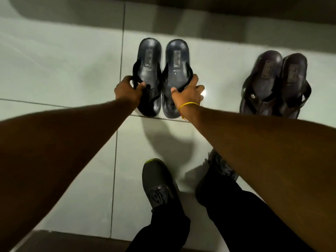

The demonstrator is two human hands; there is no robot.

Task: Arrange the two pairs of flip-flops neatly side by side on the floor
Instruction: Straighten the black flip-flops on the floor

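Two dark blue-black flip-flops lie side by side on the pale floor tiles, heels pointing away from me. My left hand [128, 90] grips the strap of the left flip-flop [149, 57]. The strap of the right flip-flop [177, 57] is pinched between the thumb and fingers of my right hand [189, 93], which wears a yellow thread at the wrist. Whether the two soles rest on the floor or are slightly lifted is unclear. A dark brown pair [274, 84] sits to the right, its two flip-flops pressed together and slightly overlapping.
My two dark shoes [160, 182] and black trouser legs stand on the tiles just in front of the blue-black pair. A dark band of shadow or wall base runs along the far edge of the floor [63, 70]. Tile joints cross under the flip-flops.
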